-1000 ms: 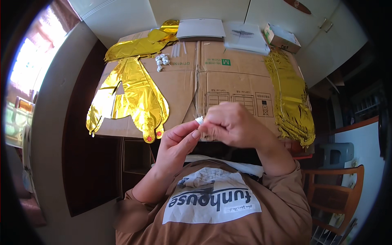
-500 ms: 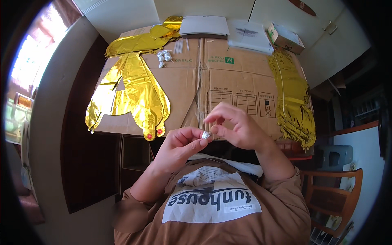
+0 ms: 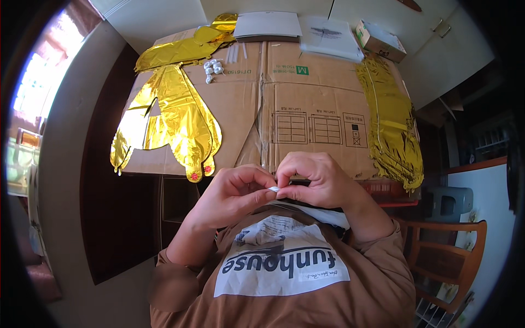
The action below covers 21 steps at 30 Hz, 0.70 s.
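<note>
Just beyond my shirt front, at the near edge of a cardboard-covered table, my two hands meet at a small white bundle of wound string (image 3: 273,189). My left hand (image 3: 240,191) pinches it between thumb and fingertips. From the other side, the thumb and forefinger of my right hand (image 3: 316,177) close on its end. Most of the bundle is hidden by the fingertips. Several similar white string bundles (image 3: 214,68) lie in a group on the cardboard (image 3: 306,90), farther off to the left.
A flat gold foil letter balloon (image 3: 188,120) covers the table's left side. More gold foil (image 3: 175,56) lies behind it; a crinkled gold sheet (image 3: 389,123) lines the right edge. Clear straws (image 3: 236,53), white paper (image 3: 268,24), a plastic sleeve (image 3: 331,39) and a small box (image 3: 380,41) sit farther back.
My right hand has come down and left, from hovering beside the string bundle to pinching its end. My left hand keeps its hold. The view has shifted slightly.
</note>
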{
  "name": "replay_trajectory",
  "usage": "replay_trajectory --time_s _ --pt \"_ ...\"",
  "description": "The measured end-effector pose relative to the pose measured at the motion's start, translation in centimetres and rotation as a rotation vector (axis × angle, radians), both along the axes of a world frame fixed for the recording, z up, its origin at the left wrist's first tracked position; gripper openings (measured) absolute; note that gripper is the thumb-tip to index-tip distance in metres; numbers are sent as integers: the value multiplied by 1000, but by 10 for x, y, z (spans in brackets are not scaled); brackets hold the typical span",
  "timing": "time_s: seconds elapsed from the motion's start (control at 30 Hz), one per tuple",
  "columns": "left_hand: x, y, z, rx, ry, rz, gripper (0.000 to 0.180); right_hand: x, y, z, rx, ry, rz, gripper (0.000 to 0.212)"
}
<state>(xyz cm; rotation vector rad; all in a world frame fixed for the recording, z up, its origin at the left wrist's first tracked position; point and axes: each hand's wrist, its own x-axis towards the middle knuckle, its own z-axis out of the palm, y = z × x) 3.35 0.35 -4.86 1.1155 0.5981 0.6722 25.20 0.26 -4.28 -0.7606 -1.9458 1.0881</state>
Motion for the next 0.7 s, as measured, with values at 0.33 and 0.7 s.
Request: replay_trajectory --time_s 0.33,0.7 --pt "14 -11 1 105 47 257 18 -13 -18 -21 -602 408 -112 14" --pt "6 -10 -1 39 115 248 11 4 -15 -6 -763 457 31 15"
